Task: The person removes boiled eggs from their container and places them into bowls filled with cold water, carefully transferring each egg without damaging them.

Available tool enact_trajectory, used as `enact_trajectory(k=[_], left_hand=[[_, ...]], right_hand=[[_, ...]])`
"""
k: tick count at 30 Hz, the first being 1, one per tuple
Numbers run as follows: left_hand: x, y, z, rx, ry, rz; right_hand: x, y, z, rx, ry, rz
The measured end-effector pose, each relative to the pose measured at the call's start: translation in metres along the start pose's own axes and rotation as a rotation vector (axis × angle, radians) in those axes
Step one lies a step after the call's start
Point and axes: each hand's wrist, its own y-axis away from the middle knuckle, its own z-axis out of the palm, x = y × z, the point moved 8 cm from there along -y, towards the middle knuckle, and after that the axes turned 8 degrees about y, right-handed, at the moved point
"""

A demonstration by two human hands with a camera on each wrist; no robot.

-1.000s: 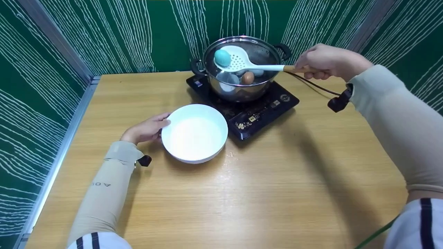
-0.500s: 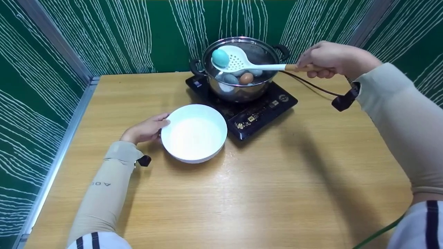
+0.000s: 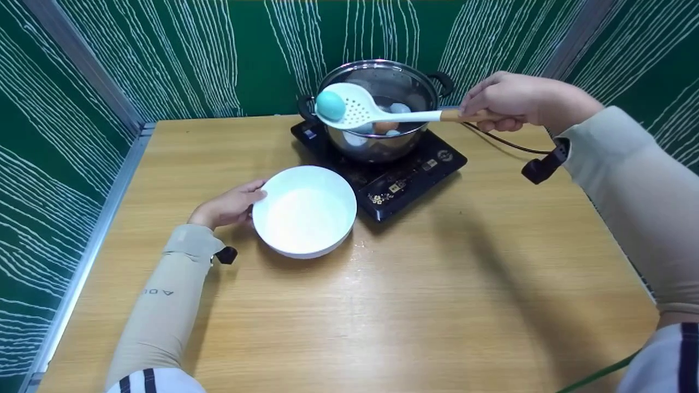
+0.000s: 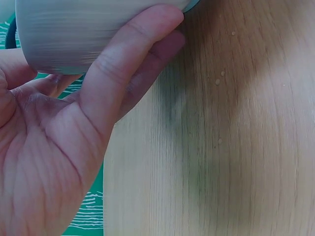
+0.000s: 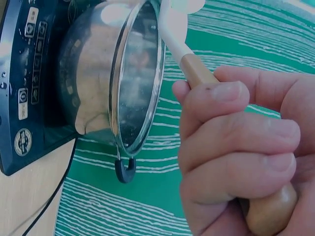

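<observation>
My right hand (image 3: 508, 101) grips the wooden handle of a white slotted spoon (image 3: 409, 117). In the right wrist view its fingers (image 5: 236, 130) curl round the handle (image 5: 197, 71). On the spoon's perforated head lies a turquoise egg (image 3: 330, 106), above the left rim of a steel pot (image 3: 377, 148). A brown egg (image 3: 385, 126) and several pale ones show in the pot, partly hidden by the spoon. My left hand (image 3: 230, 206) holds a white bowl (image 3: 306, 252) by its left side, thumb at the rim. The left wrist view shows fingers (image 4: 130, 54) against the bowl's outer wall (image 4: 64, 39).
The pot stands on a black induction cooker (image 3: 404, 191); its dark handle (image 3: 443, 84) sticks out at the right. A power cord (image 3: 508, 142) runs right across the wooden table (image 3: 382, 316). Water drops lie beside the bowl. Green patterned panels (image 3: 273, 60) enclose the back and sides.
The spoon with the turquoise egg has moved left and toward me, from over the pot's middle to its left rim. The left hand and bowl stay in place.
</observation>
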Motion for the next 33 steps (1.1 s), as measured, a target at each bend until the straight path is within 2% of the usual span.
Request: enact_trajectory(k=[16,30,33], left_hand=[[-0.003,0.001,-0.005,0.035,-0.028,-0.054],[0.002,0.003,-0.001,-0.011,-0.028,-0.013],[0.002,0.004,-0.001,-0.003,-0.027,-0.018]], right_hand=[[-0.01,0.001,0.036,-0.088,-0.02,-0.03],[-0.012,-0.002,0.064,-0.149,0.01,-0.095],[-0.011,-0.004,0.071,-0.154,0.014,-0.112]])
